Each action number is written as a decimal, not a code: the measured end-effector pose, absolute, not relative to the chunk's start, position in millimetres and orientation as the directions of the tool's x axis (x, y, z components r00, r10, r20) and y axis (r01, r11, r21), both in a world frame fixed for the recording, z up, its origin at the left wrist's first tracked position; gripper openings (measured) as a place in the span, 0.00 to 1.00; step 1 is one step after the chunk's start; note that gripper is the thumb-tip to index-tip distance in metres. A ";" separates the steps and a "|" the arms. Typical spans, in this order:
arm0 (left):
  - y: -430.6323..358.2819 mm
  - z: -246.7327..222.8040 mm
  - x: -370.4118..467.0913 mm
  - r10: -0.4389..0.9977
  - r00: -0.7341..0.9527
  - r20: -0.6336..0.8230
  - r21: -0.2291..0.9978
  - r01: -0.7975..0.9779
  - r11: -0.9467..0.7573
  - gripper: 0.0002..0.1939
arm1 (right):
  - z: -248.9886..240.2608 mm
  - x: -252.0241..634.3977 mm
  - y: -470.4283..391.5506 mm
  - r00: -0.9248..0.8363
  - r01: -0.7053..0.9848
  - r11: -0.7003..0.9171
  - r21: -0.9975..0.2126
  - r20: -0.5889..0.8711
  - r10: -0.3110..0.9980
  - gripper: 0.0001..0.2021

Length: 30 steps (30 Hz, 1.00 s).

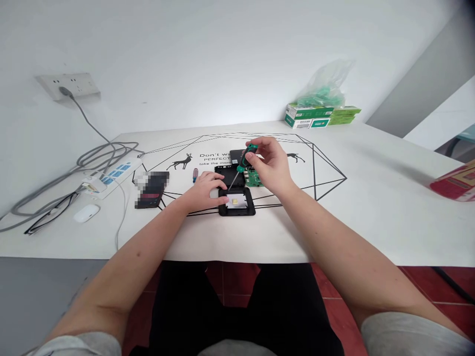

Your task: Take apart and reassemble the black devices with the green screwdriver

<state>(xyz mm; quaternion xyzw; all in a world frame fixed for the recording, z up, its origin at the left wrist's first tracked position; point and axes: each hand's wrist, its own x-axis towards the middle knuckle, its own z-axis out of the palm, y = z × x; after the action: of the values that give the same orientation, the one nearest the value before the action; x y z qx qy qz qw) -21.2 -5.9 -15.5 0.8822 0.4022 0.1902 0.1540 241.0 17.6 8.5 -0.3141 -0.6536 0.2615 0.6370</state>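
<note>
The green-and-black screwdriver (244, 160) is held in the closed fingers of the right hand (274, 165) — tip at the black frame (237, 212) on the tabletop (256, 240). Whether the frame is gripped or merely touched by the left hand (201, 193) cannot be told; steadiness seems called for.

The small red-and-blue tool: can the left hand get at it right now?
Probably yes. The tool lies just beside the left hand with nothing visible between them, though that hand would likely have to leave the black frame.
</note>
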 end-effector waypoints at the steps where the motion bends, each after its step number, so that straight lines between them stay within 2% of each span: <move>1: -5.6 -16.1 -21.0 0.776 0.590 0.223 0.405 0.668 -0.625 0.14 | 6.6 239.3 17.3 0.006 0.074 0.662 -0.746 0.664 0.748 0.19; 6: -4.8 -16.6 -18.5 0.792 0.560 0.243 0.347 0.712 -0.610 0.05 | 2.4 232.7 13.7 -0.013 0.096 0.631 -0.770 0.633 0.774 0.17; 14: -2.5 -18.4 -16.3 0.813 0.514 0.273 0.336 0.741 -0.581 0.06 | 6.4 233.0 11.1 0.029 0.115 0.620 -0.776 0.626 0.779 0.17; 23: 8.6 -23.6 -20.9 0.912 0.249 0.325 0.312 0.882 -0.352 0.07 | 8.6 239.0 10.2 0.011 0.306 0.638 -0.707 0.672 0.740 0.15; 30: 13.7 -23.1 -21.8 0.938 0.134 0.320 0.299 0.925 -0.234 0.05 | 9.7 239.9 8.5 0.001 0.338 0.658 -0.672 0.700 0.714 0.14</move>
<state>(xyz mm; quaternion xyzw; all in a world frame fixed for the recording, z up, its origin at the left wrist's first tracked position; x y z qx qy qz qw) -21.8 13.7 -23.1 0.7529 0.6186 0.2242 0.0144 239.9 8.5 9.7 -0.3820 -0.6888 0.1578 0.5955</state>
